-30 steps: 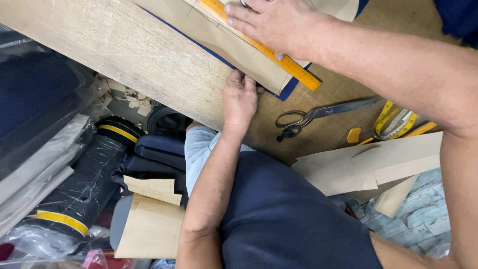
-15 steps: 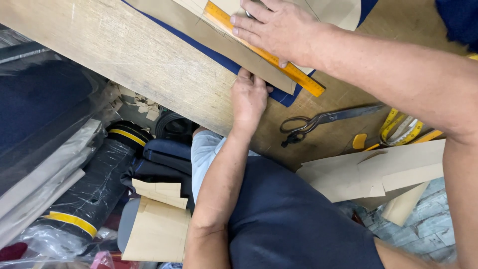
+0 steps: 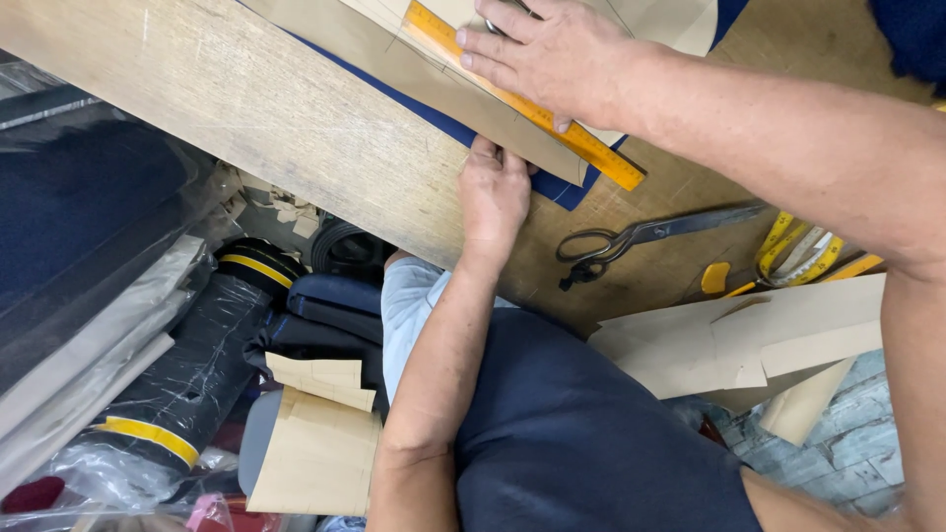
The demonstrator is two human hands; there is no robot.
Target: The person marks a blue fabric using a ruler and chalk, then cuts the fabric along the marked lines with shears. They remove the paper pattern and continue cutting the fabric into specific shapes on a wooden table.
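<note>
Okay, the wooden table (image 3: 256, 108) ran slantwise across the top of the view, biggest thing there. On it lay navy cloth (image 3: 463, 133), mostly covered by a tan paper pattern (image 3: 414, 69), with only a blue strip showing along the pattern's lower edge. An orange ruler (image 3: 601, 158) lay slantwise on the pattern, its lower end reaching just past the paper's corner. My right hand (image 3: 552, 59) was pressed flat on the ruler and pattern, fingers spread, closed on nothing. My left hand (image 3: 493, 192) sat at the table's near edge, fingertips touching the cloth and pattern corner; I could not tell if it pinched anything, fingers hidden from here. More cut paper pieces (image 3: 739, 340) were stacked on the table to the right, near my right forearm. Black-handled scissors (image 3: 641, 236) lay between the ruler end and those pieces, blades shut, touching neither. A yellow tape measure (image 3: 798, 251) was bunched just beyond the scissor tips, with a small yellow chalk piece (image 3: 716, 278) beside it. Below the table on the left, wrapped fabric rolls (image 3: 168, 394) with yellow bands, and folded tan paper (image 3: 315, 443) by my left elbow.
</note>
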